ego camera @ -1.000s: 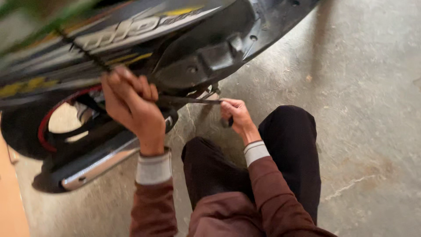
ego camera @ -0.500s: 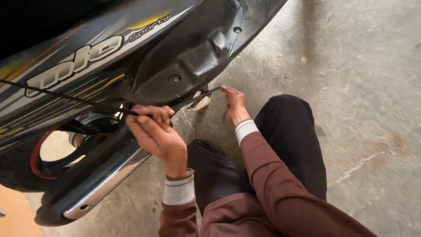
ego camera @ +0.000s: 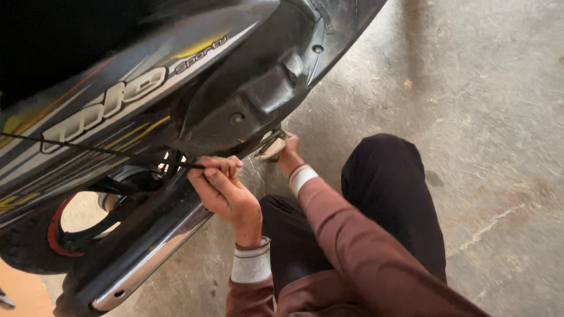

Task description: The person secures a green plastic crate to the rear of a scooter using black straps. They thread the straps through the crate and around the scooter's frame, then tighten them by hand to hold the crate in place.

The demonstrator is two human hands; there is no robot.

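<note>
I crouch beside the rear of a dark scooter (ego camera: 147,100). My left hand (ego camera: 223,188) pinches a thin black cable (ego camera: 88,149) that runs off to the left across the scooter's side panel. My right hand (ego camera: 289,154) reaches under the black inner fender (ego camera: 258,100); its fingers are partly hidden, closed around a small metal part (ego camera: 271,147) at the fender's lower edge. Both sleeves are maroon with white cuffs.
The chrome-tipped exhaust (ego camera: 147,258) slants below my left hand. The rear wheel with a red rim (ego camera: 56,235) is at the lower left. My knee in black trousers (ego camera: 388,194) is bent on the concrete floor (ego camera: 487,117).
My view has moved closer to the scooter. My left hand has slid down along the cable and lower. My right hand has pushed further under the fender.
</note>
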